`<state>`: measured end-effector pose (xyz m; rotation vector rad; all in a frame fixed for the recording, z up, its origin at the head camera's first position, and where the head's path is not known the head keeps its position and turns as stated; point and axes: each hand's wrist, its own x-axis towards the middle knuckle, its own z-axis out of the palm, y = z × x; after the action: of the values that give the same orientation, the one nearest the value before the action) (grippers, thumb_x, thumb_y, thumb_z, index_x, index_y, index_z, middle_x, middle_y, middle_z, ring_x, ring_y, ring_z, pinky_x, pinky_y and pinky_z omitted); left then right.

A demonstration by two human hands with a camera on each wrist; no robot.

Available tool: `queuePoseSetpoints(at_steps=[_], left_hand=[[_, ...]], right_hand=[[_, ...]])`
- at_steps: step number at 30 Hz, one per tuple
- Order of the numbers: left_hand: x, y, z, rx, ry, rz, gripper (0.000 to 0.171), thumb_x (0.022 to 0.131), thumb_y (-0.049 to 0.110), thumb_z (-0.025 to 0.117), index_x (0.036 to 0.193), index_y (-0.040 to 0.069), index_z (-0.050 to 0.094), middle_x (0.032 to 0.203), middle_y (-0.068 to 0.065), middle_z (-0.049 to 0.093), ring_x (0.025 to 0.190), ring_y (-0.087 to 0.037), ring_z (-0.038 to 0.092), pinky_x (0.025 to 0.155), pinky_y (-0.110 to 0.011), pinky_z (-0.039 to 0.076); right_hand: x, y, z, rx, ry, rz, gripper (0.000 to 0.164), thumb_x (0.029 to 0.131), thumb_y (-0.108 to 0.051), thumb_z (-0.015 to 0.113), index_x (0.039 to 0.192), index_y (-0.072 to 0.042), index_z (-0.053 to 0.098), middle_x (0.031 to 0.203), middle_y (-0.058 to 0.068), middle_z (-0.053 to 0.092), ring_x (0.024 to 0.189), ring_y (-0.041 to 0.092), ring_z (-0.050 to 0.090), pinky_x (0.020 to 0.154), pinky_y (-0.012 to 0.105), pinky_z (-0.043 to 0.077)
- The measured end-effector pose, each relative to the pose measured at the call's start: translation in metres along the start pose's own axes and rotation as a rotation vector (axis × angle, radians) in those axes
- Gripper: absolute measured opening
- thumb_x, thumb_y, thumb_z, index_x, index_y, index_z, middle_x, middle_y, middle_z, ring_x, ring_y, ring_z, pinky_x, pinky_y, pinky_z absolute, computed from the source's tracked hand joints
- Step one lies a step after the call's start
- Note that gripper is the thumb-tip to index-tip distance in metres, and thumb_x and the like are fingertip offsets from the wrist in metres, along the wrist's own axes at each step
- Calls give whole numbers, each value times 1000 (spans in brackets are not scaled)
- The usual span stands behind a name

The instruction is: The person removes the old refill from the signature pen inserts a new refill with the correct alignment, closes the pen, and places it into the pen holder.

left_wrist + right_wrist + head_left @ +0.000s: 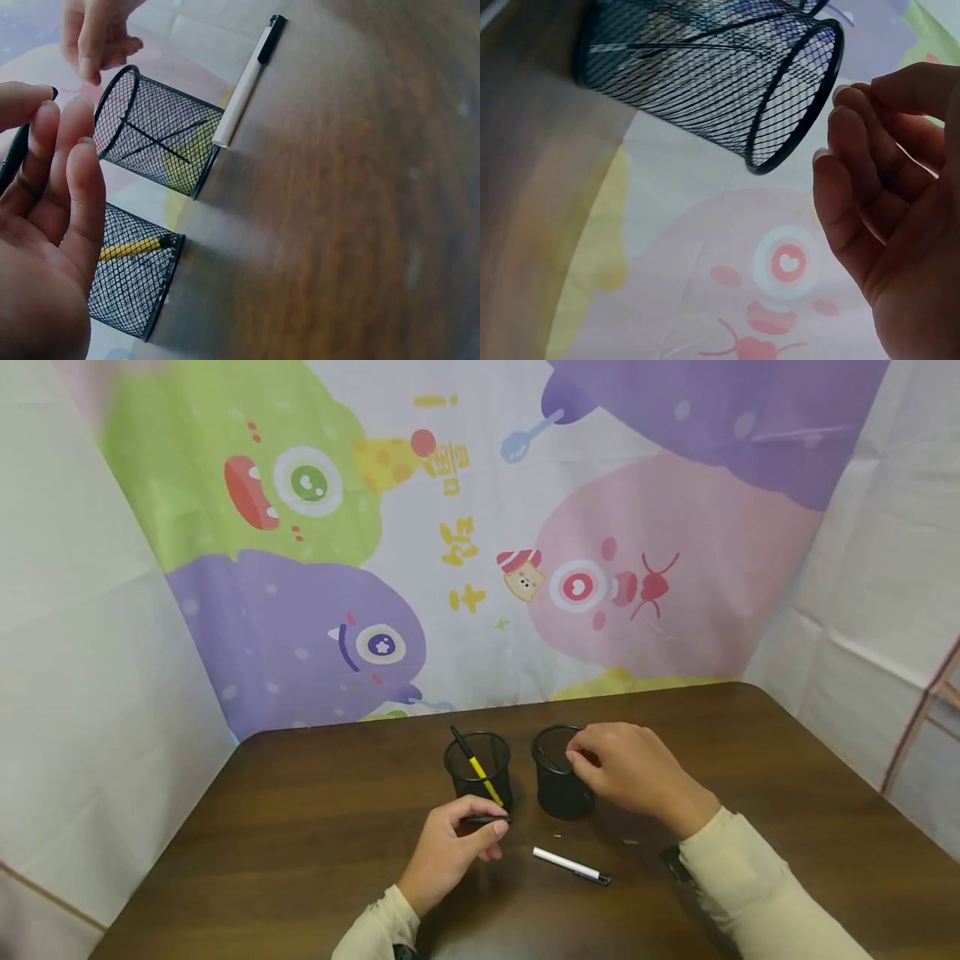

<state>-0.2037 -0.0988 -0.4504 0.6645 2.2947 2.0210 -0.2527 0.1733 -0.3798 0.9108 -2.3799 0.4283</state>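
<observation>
My left hand (450, 853) pinches a thin black pen (483, 819) between thumb and fingers, in front of the left black mesh pen cup (465, 787). A yellow pen with a black end (478, 767) leans inside that cup, its top sticking out past the rim. At the rim of the right mesh pen cup (564, 800) is my right hand (637, 772), fingers loosely bent. In the right wrist view no object shows between its fingertips (847, 112). Through the mesh in the left wrist view, thin dark sticks (156, 140) cross inside the right cup.
A white pen with a black clip end (566, 863) lies on the brown wooden table (300, 860) in front of the right cup. Behind the table's far edge hangs a cloth (480, 668) printed with cartoon monsters. Pale cloth walls (97, 610) stand on both sides.
</observation>
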Motion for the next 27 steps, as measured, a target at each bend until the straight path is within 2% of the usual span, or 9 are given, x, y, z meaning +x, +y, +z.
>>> queuePoseSetpoints(at_steps=[4,12,15,18,22,27], left_hand=[[0,-1,1,-3,10,-9,19,93,12,73,107,-1,70,91,-15,68,67,-23,68,63,-32,59],[1,-2,1,-18,6,-24,17,93,13,73,106,3,71,91,-11,69,67,-21,69,63,-33,59],[2,0,1,-10,0,-17,19,93,14,73,107,1,71,91,-15,69,67,-21,69,63,-32,59],[2,-2,2,-1,-4,-19,23,93,14,72,108,-3,69,91,-20,69,67,-20,68,63,-31,58],[1,-4,3,-1,-5,-24,24,93,14,73,108,-5,68,91,-19,68,66,-20,69,63,-32,59],[1,-4,4,-13,40,-23,17,92,12,74,103,0,71,87,-21,67,65,-22,69,63,-32,59]], right_hand=[[11,-2,3,9,-35,28,6,88,-17,72,82,-17,74,73,-12,56,64,7,50,58,28,46],[32,-2,10,3,-158,81,7,90,-21,73,89,-16,78,82,-7,65,74,12,62,64,34,53],[36,0,11,-4,-195,94,7,90,-22,73,89,-16,78,83,-7,66,74,12,62,64,34,53],[40,0,14,-11,-262,109,8,91,-22,72,87,-16,77,79,-9,64,69,10,58,60,33,50],[42,2,17,-22,-362,145,13,92,-21,72,80,-17,74,66,-10,57,59,9,50,53,30,44],[48,5,16,-5,-396,146,26,93,-16,70,67,-19,65,57,-9,49,52,9,45,51,29,39]])
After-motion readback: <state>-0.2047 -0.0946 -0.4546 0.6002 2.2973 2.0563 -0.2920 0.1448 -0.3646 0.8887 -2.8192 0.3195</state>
